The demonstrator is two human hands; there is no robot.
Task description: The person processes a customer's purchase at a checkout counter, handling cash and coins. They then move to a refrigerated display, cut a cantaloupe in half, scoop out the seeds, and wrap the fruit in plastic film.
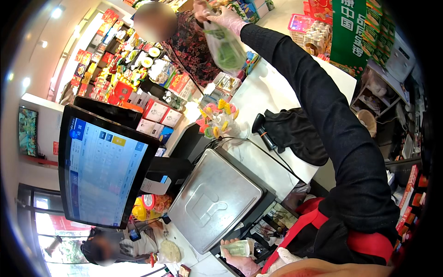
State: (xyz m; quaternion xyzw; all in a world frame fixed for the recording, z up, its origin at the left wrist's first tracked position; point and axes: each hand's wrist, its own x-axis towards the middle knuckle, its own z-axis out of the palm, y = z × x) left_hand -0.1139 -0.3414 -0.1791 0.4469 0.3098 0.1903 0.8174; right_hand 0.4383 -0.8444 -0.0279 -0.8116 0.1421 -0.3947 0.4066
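My right hand (228,20), in a thin translucent glove, reaches far out across the counter (273,79) at the top of the view. Its fingers are at the gathered top of a clear plastic bag (226,50) with green vegetables inside. Another person's hand (200,11) meets mine at that same top, so the exact grip is partly hidden. Low in the view, my left hand (240,261), also gloved, holds several banknotes (237,248). Beside it lies an open cash drawer (273,223) with notes in it, next to a weighing scale with a steel pan (214,204).
A touchscreen till (100,169) stands left of the scale. A handheld barcode scanner (263,131) with a trailing cable lies beside a black cloth (297,135). A jar of colourful sweets (221,121) stands near the counter's far edge. Another person (117,246) is at the lower left.
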